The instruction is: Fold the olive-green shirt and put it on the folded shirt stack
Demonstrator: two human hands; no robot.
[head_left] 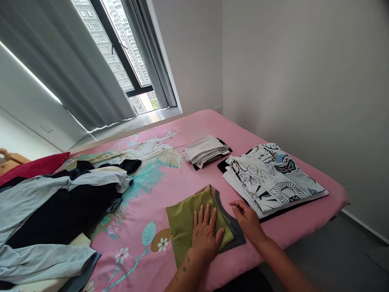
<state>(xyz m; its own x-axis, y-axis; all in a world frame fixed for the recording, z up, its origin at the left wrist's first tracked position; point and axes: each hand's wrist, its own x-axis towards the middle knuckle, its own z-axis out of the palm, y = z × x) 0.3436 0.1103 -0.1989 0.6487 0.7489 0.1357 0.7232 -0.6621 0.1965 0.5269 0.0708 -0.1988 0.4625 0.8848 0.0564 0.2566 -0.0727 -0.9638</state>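
Note:
My left hand (206, 235) lies flat, fingers spread, on an olive-green folded garment (182, 215). Beneath that garment a dark grey folded one (238, 235) sticks out on the right, and a brownish edge shows at the top. My right hand (247, 219) hovers at the right side of this small pile, its thumb and fingertips brought together; whether anything is pinched there is too small to make out. Just beyond it sits a stack of folded T-shirts (273, 178), topped by a white one with black comic-style print.
Farther back on the pink bed (194, 178) is a smaller stack of folded light and black clothes (208, 150). Loose grey and black clothes (67, 211) are heaped on the left, near a red cushion (36, 166). The bed's edge drops off at the right.

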